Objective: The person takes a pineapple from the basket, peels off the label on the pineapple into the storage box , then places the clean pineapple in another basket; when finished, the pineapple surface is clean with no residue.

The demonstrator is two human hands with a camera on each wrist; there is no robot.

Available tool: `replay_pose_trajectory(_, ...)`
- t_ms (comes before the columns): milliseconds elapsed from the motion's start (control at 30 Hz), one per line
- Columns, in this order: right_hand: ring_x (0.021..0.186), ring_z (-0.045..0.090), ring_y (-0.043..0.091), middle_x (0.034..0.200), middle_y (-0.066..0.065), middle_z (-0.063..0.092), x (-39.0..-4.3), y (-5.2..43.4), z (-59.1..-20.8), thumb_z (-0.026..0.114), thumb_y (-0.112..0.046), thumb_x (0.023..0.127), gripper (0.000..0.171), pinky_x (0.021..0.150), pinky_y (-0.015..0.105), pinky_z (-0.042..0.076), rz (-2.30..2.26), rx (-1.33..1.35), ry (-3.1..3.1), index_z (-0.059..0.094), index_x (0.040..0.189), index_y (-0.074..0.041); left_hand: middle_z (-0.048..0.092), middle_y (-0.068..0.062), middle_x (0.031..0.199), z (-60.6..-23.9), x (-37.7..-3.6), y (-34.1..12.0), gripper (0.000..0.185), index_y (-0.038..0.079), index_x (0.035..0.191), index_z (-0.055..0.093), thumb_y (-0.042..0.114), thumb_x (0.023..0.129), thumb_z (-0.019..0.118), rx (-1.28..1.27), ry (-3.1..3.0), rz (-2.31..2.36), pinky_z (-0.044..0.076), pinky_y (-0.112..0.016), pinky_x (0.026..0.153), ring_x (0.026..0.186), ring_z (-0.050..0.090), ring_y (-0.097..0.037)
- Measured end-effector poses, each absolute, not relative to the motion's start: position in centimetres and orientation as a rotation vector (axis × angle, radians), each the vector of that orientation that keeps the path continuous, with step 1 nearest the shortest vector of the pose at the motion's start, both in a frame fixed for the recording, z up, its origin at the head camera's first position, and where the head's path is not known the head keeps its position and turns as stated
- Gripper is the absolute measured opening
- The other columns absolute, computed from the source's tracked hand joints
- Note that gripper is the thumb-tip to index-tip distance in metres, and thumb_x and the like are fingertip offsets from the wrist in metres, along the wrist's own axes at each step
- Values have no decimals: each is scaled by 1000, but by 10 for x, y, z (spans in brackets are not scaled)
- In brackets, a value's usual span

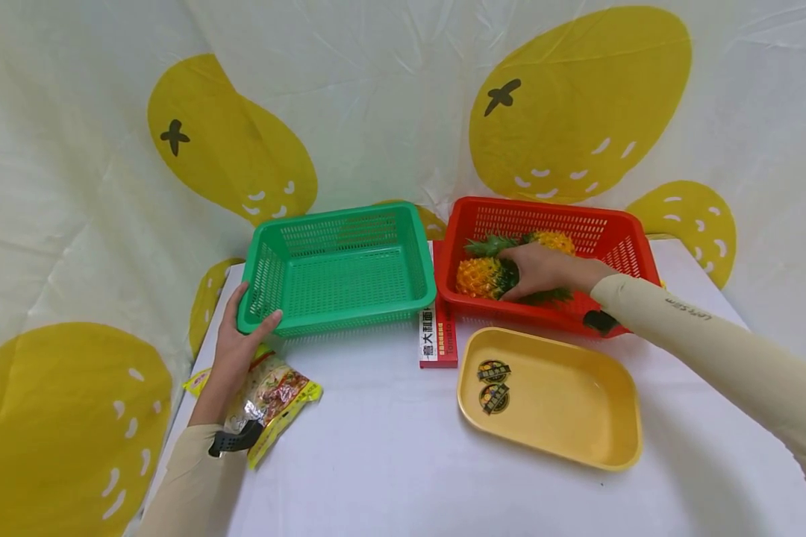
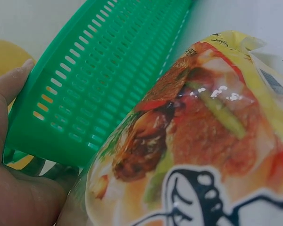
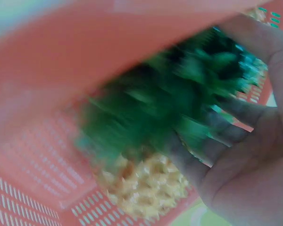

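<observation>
Nearest the camera, a yellow tray [image 1: 578,418] is seen on the white bench [image 1: 389,462], with two round stickers on its floor. Just behind its left corner a red box [image 1: 438,339] with printed characters lies flat, between the two baskets.

Left hand [image 1: 238,347]: the near left corner of the green basket [image 1: 339,268] is gripped, thumb over the rim, fingers on the outer wall. In the left wrist view the thumb [image 2: 12,82] is seen lying against the slotted wall. A snack bag [image 1: 272,395] lies on the bench just beside and partly under this wrist.

Right hand [image 1: 544,268]: it is placed inside the red basket [image 1: 618,239], fingers curled over the leafy crown of a pineapple [image 1: 480,277]. In the right wrist view, which is blurred, the green leaves are seen held against the palm [image 3: 254,174]. A second pineapple [image 1: 554,240] lies behind the hand, toward the back wall of the same basket.
</observation>
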State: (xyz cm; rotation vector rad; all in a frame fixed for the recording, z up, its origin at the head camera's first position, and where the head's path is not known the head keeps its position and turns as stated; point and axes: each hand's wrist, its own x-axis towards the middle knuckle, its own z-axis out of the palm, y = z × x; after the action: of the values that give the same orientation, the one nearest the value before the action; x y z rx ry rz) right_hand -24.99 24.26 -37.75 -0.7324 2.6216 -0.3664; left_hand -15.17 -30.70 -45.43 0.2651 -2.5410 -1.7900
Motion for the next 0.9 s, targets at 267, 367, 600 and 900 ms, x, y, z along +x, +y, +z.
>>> replay_pose_trajectory(267, 93, 67, 29, 104, 15, 71, -250, 245, -367, 93, -35, 82, 85, 84, 53, 56, -338, -805, 2627, 56, 141, 12, 10, 0, 175, -454, -151, -309, 96, 41, 170, 13, 42, 99, 76, 267, -2544, -1793, 25, -58, 122, 157, 16, -31)
replay_pose_trajectory(367, 95, 67, 30, 107, 16, 71, -249, 245, -362, 94, -32, 82, 74, 84, 52, 57, -342, -803, 2646, 62, 137, 7, 9, -1, 176, -455, -151, -311, 95, 40, 170, 13, 40, 99, 76, 262, -2544, -1796, 24, -58, 122, 157, 15, -31)
replay_pose_trajectory(600, 104, 68, 36, 121, 17, 73, -249, 242, -346, 89, -26, 89, 54, 89, 54, 57, -440, -815, 2707, 71, 131, 2, 11, 1, 175, -453, -148, -312, 94, 42, 170, 15, 41, 99, 76, 267, -2540, -1788, 25, -59, 122, 156, 18, -31)
replay_pose_trajectory(900, 119, 63, 41, 132, 22, 67, -232, 247, -327, 80, -22, 97, 45, 100, 60, 50, -429, -908, 2941, 69, 134, 2, 28, -11, 168, -450, -149, -304, 86, 17, 167, 33, 36, 96, 78, 33, -2460, -1398, 24, -61, 121, 151, 28, -35)
